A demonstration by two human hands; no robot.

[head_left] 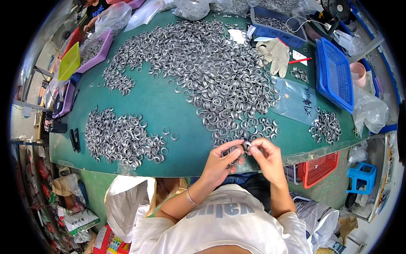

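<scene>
At the near edge of the green table [177, 114], my right hand [267, 157] pinches a grey metal ring [248, 144] between thumb and fingers. Close beside it, my left hand [222, 158] is curled around a few similar rings, partly hidden by its fingers. Just beyond both hands spreads a large pile of metal rings [220, 80], reaching to the far side of the table. A smaller heap of rings [120, 137] lies to the left, and another little heap [326, 127] at the right edge.
Right of the big pile are a work glove [277, 57], a red pen [299, 60], a clear plastic bag [296, 99] and blue baskets [334, 74]. A blue bin [279, 29] stands behind. Black snips [74, 140] lie at left. Far left, a person's arm [91, 23] shows by a bag.
</scene>
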